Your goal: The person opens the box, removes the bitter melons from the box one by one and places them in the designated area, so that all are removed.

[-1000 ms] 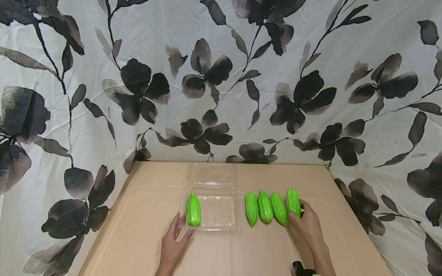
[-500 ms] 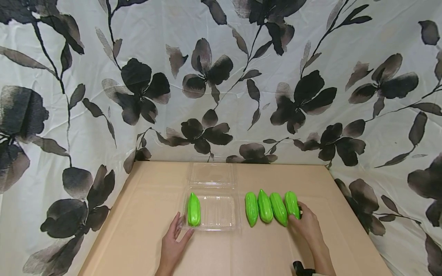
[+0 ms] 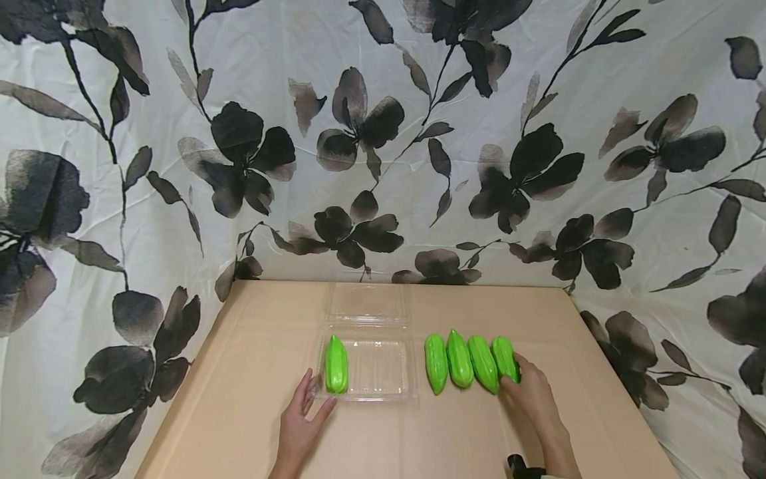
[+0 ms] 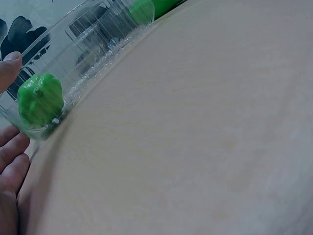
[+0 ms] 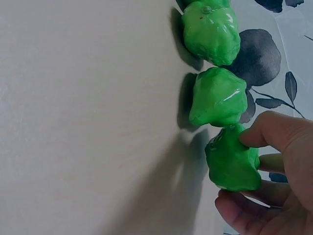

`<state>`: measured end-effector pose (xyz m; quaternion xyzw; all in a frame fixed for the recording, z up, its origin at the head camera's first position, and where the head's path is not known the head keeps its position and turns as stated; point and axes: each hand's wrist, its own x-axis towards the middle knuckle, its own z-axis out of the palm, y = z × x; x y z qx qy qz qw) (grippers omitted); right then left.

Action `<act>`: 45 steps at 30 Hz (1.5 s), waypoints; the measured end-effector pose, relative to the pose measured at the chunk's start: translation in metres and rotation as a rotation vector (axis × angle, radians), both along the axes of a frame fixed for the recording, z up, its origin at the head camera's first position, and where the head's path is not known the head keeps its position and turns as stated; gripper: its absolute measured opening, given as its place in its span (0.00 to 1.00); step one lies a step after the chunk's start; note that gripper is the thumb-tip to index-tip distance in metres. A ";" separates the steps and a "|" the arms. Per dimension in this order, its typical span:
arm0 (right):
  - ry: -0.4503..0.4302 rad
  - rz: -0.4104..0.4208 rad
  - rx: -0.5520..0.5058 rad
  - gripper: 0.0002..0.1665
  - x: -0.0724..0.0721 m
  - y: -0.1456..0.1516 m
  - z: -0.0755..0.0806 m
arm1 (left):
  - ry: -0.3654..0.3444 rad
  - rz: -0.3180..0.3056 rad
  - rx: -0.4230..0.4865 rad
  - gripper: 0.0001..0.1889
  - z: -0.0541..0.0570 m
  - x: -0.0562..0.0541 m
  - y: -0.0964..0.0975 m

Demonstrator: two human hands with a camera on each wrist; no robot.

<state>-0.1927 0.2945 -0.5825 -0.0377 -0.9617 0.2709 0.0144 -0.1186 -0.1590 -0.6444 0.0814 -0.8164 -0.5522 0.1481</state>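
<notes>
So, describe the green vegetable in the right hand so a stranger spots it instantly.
On the tan tabletop, find the open clear container. Right of it is a row of four green vegetables. Pick the rightmost vegetable, the only one pinched by the right hand.

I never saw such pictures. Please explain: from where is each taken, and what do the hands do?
This is a person, not a robot. The wide picture comes from a camera on the head; the close ones come from the left and right wrists. On the brown table sits an open clear box with one green vegetable inside. To its right, three more vegetables lie in a row. The bare right hand grips a fourth at the row's end; the bare left hand rests at the box's near left corner.
</notes>
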 end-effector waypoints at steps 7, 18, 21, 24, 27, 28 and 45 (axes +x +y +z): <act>-0.022 0.009 0.013 0.38 -0.001 -0.001 -0.001 | 0.004 0.001 -0.016 0.44 -0.001 0.000 0.000; -0.043 0.000 0.022 0.38 -0.001 -0.003 0.000 | 0.003 -0.001 -0.003 0.44 -0.002 0.000 0.000; -0.052 -0.007 0.018 0.38 0.000 -0.003 0.000 | 0.003 -0.002 0.006 0.44 -0.002 -0.001 0.000; -0.054 -0.008 0.012 0.38 0.001 -0.004 0.000 | 0.003 0.001 0.008 0.44 -0.002 0.000 0.000; -0.055 -0.007 0.007 0.38 0.001 -0.004 0.000 | 0.003 0.000 -0.005 0.44 -0.003 0.000 0.000; -0.056 -0.006 0.005 0.38 0.002 -0.004 0.000 | 0.005 -0.003 -0.005 0.44 -0.003 0.000 0.000; 0.011 0.012 -0.002 0.36 0.001 -0.002 0.002 | 0.014 -0.014 0.040 0.43 -0.003 0.002 -0.001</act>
